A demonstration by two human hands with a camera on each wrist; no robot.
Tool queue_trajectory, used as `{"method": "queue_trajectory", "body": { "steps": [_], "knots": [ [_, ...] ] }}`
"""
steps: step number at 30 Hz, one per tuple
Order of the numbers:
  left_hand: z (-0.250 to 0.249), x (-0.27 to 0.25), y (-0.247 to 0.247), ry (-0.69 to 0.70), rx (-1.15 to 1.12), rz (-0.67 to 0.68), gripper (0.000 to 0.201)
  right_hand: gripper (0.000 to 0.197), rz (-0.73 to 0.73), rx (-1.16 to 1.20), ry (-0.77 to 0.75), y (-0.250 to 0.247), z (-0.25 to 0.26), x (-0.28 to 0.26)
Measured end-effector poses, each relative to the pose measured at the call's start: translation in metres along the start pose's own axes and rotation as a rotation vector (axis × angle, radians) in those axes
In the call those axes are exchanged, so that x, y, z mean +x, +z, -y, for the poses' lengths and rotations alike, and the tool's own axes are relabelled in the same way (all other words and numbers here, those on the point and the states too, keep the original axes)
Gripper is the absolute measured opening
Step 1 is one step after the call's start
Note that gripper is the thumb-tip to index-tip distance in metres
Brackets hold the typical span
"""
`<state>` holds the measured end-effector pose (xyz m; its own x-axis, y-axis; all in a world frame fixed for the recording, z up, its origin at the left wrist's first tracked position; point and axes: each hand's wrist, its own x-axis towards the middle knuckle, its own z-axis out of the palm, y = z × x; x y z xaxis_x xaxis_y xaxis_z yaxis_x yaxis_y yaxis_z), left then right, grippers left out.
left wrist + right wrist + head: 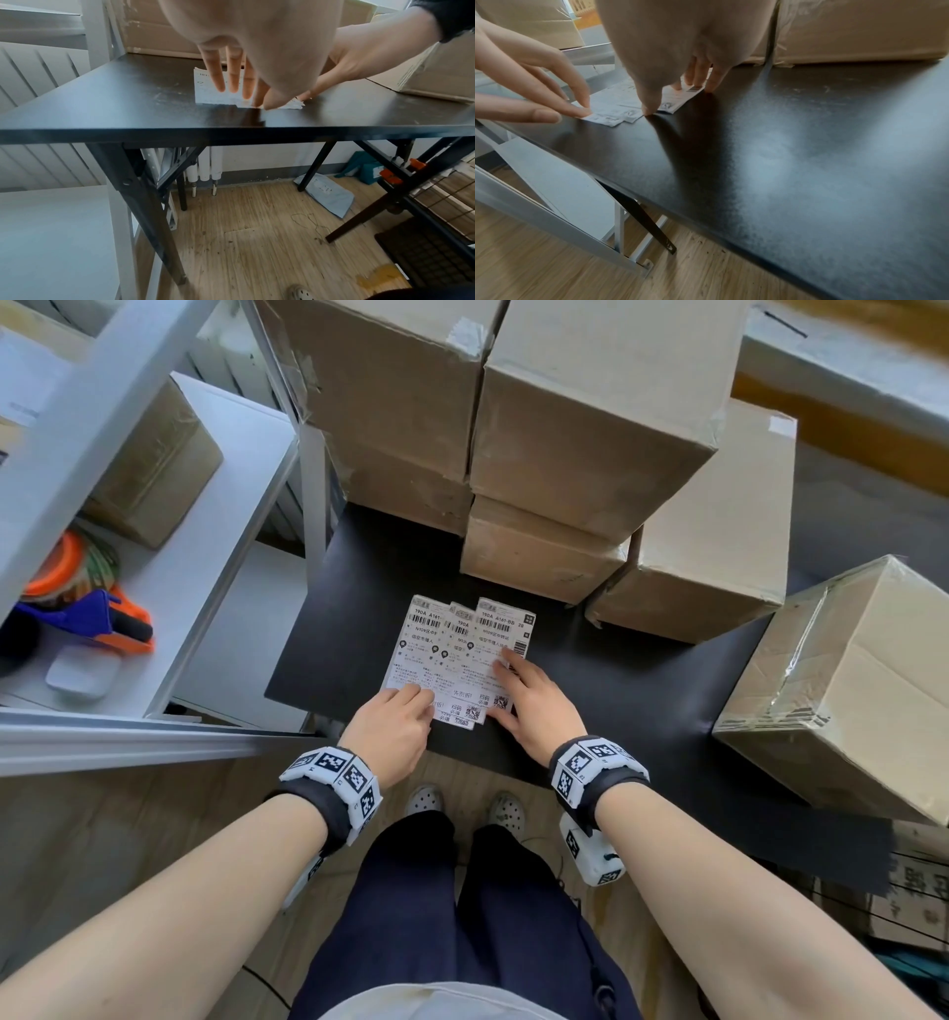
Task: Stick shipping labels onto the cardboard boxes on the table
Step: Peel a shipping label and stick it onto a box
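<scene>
Three white shipping labels (pixel 457 654) lie fanned and overlapping on the black table (pixel 642 690), near its front edge. My left hand (pixel 395 721) rests with straight fingers (pixel 218 79) on the near left corner of the labels (pixel 205 95). My right hand (pixel 529 695) is spread, fingertips (pixel 712 81) pressing the rightmost label (pixel 680 97). Neither hand holds anything. Plain cardboard boxes stand stacked behind the labels (pixel 590 418), with a small one (pixel 539 552) in front. Another taped box (pixel 852 690) sits at the near right.
A white shelf unit (pixel 205 531) stands left of the table, holding a cardboard box (pixel 154 464), tape rolls (pixel 56 567) and a blue and orange tape dispenser (pixel 102 618). Bare black tabletop (pixel 808 152) lies between the labels and the right box.
</scene>
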<state>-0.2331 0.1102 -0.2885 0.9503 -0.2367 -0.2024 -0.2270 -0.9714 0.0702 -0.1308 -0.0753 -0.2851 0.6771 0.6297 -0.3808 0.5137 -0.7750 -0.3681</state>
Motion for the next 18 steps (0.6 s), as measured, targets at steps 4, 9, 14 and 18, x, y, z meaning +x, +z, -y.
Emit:
{"method": "queue_trajectory", "body": {
  "steps": [4,9,14,18],
  "knots": [
    [-0.007,0.013,-0.014,-0.091,-0.116,0.039,0.017,0.057,-0.007,-0.007,0.01,-0.001,0.0,-0.002],
    [-0.017,0.039,-0.021,-0.227,-0.295,0.137,0.045,0.057,-0.035,0.07,0.052,0.001,0.004,-0.001],
    [-0.021,0.046,-0.02,-0.152,-0.176,0.191,0.055,0.063,-0.174,0.348,0.252,0.002,0.005,0.005],
    [-0.018,0.04,-0.011,-0.105,-0.201,0.201,0.061,0.055,-0.377,0.734,0.482,-0.004,0.004,0.014]
  ]
}}
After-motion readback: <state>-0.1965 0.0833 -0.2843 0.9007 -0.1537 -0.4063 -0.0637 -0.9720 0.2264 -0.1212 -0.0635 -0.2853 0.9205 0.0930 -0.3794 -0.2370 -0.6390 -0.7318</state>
